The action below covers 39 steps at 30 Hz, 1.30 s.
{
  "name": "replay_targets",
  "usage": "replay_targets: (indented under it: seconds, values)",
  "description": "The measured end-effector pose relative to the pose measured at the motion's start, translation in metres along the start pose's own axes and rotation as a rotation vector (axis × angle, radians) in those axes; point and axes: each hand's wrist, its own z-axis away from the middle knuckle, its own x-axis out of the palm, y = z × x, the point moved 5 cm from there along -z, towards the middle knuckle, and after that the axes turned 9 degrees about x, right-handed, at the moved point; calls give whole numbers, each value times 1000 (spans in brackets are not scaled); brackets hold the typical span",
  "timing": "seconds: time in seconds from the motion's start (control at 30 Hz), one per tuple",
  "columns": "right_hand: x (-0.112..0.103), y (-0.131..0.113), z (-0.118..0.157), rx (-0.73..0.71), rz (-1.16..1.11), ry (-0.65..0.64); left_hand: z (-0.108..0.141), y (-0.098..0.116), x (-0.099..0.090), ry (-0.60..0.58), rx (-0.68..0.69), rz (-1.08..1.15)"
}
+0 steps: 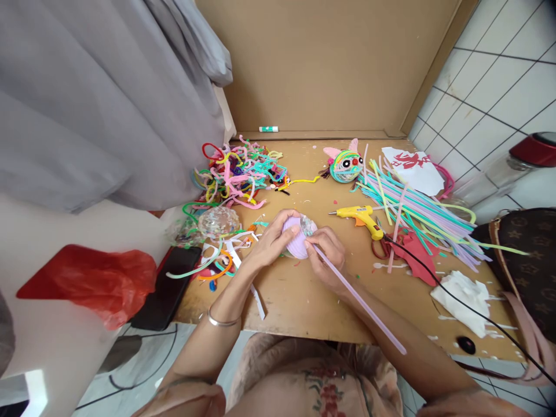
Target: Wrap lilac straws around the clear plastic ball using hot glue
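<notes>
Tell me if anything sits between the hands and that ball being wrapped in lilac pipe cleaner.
Nothing visible does. The left hand and right hand both already grip the ball, and the loose lilac pipe cleaner trails freely toward the table edge.

A lilac ball [295, 243], a yellow glue gun [362, 219], a red bag [98, 284] and a many-coloured tangle of pipe cleaners [241, 171] lie on the tan worktop [304, 295].

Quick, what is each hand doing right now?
Left hand: closed around the lilac-wrapped ball, steadying it.
Right hand: fingers pinched on the lilac pipe cleaner, pressing it against the ball.
</notes>
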Motion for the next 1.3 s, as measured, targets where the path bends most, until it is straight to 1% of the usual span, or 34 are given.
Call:
replay_targets:
  seconds: [0.1,0.43,0.63,0.8,0.93,1.07,1.3]
  values:
    - [0,0,0,4,5,-2,0,3,-1,1,14,25]
    - [0,-2,-1,16,7,-3,-3,2,1,23,-28,-31]
    - [-1,-5,-2,-12,8,2,-1,2,1,34,-47,-19]
    - [-1,-3,-1,-18,-2,7,-2,1,1,36,-35,-20]
    - [-1,0,-1,-5,-15,23,-3,-2,3,49,7,-27]
    - [-1,0,-2,15,-15,19,-4,-4,5,75,93,-50]
    - [-2,2,-2,87,-22,12,-4,-4,5,119,213,-159]
